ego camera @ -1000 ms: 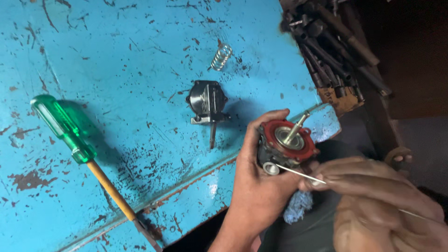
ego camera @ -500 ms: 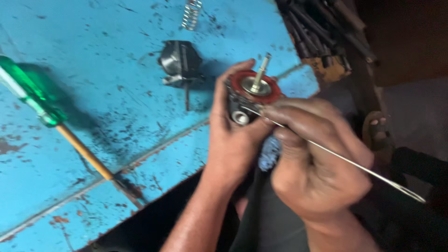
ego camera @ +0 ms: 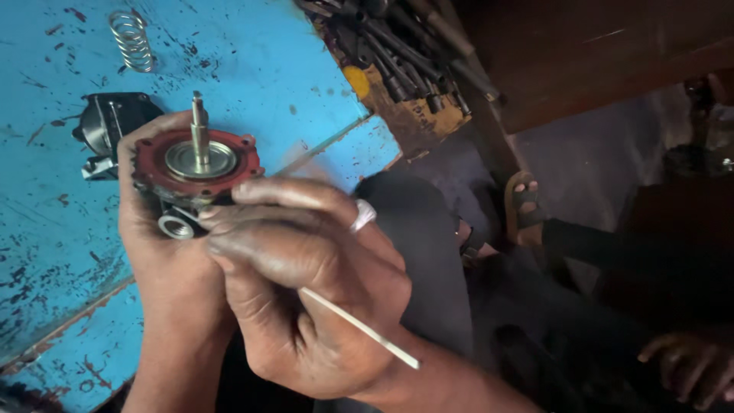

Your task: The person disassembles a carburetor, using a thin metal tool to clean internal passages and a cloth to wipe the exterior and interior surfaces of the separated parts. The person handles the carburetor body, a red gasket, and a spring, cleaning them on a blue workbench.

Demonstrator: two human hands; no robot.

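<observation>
- One small metal pump body with a red round diaphragm on top (ego camera: 195, 164) sits in your left hand (ego camera: 164, 252), just off the near edge of the worn blue-painted workbench (ego camera: 252, 69).
- Your left hand is wrapped around that part from below and behind, fingers curled up its far side, so the red disc faces up at you.
- From the middle of the disc a slim steel stem (ego camera: 199, 126) stands upright, ringed by a silvery washer plate.
- At the lower side of the body, just above your left palm, a threaded silver port (ego camera: 177, 226) shows.
- Your right hand (ego camera: 306, 298) lies over the left, closed in a pinch on a thin pale metal rod (ego camera: 359, 327); the fingertips press against the part's near side, under the red rim.
- That rod runs back from your right fingers across the wrist; its front end is hidden under your fingers.
- Just beyond your left hand, a second dark grey metal housing (ego camera: 107, 126) rests on the bench, partly hidden by your fingers.
- Farther out from it lies a bare coil spring (ego camera: 134, 40).
- Well beyond your right hand, a heap of dark, greasy steel tools (ego camera: 397, 53) fills the bench's far corner.
- Off to your right, another person's hand (ego camera: 692, 363) shows low in the shadow.
</observation>
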